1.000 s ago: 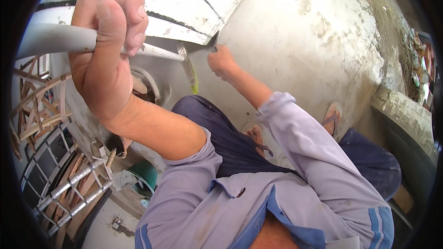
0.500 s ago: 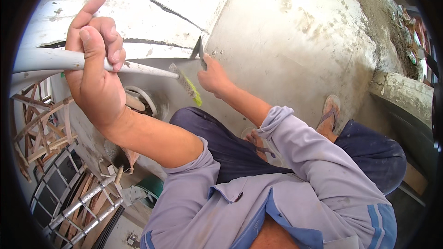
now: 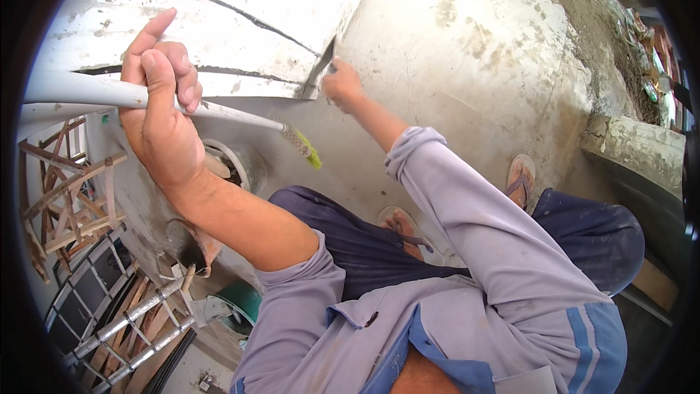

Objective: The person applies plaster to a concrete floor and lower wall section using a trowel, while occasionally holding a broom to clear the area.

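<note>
My left hand (image 3: 160,131) is closed around a white plastic pipe (image 3: 73,91) that runs in from the left; its index finger points up. The pipe ends in a threaded piece with a yellow-green tip (image 3: 308,152). My right hand (image 3: 341,87) reaches forward and grips a small flat metal blade (image 3: 322,69), like a trowel or scraper. The blade is pressed against the lower corner of a white plastered wall (image 3: 255,7), where it meets the grey concrete surface (image 3: 474,51).
My feet in sandals (image 3: 521,179) stand on the concrete. Below on the left are wooden frames (image 3: 65,197), a metal grille (image 3: 109,314), a round grey pipe opening (image 3: 237,164) and a green bucket (image 3: 240,299). A low concrete ledge (image 3: 634,146) borders the right.
My right hand has moved up and to the right along the wall's lower edge with the blade. My left hand keeps its grip on the pipe.
</note>
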A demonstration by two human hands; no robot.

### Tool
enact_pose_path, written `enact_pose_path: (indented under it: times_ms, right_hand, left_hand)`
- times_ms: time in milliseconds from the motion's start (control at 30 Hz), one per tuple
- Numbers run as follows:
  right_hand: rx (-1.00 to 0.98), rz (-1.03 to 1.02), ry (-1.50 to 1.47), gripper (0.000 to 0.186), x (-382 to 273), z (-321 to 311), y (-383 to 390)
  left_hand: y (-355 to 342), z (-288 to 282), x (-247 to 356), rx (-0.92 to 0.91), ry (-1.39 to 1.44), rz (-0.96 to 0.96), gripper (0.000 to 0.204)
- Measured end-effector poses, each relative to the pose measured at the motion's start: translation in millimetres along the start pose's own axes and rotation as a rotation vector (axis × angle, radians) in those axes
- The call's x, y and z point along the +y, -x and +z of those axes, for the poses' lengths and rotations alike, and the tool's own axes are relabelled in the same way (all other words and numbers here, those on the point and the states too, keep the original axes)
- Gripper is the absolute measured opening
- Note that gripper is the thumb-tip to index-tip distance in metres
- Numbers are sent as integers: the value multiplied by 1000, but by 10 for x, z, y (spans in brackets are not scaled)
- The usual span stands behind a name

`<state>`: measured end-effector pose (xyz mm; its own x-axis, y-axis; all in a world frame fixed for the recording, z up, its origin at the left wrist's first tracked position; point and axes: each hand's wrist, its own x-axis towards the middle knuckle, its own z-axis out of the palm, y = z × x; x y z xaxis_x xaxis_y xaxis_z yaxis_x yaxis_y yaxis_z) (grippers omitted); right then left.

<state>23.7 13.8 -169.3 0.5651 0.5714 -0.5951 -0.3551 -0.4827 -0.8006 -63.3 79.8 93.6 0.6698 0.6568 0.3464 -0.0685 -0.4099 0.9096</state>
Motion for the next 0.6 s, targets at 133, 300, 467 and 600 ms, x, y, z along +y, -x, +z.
enact_pose_path:
  times_ms: [133,300,467,600]
  right_hand:
    - [439,-672,197,68,633,-45,-449]
    - [18,-45,53,64,-3,-235,-215]
    - [490,-751,252,65,547,-341,-587]
    - [176,-290,68,64,136,-409,-683]
  left_hand:
    - [-28,109,18,18,20,1,44]
    - [-7,26,11,62,-54,-7,45]
    - [-68,161,-24,55,-12,-16,47]
    - [-33,37,-1,67,-55,-30,52]
